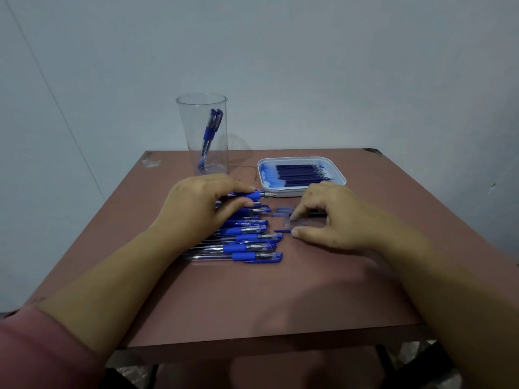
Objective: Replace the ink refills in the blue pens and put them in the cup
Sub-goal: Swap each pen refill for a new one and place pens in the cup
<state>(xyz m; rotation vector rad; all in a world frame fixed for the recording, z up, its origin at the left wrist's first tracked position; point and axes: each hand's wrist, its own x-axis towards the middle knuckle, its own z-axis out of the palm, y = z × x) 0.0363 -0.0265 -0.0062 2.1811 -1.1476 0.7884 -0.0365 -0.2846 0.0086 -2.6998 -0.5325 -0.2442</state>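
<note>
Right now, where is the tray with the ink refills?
In the head view, the white tray sits on the table, beyond the right hand, right of the clear cup.

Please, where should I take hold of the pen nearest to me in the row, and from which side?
Pinch the nearest pen from above at its blue rubber sleeve, thumb on your side, where the table is bare. It lies flat and crosswise, and the next pen lies close behind it, so a side approach from there looks blocked.
</note>
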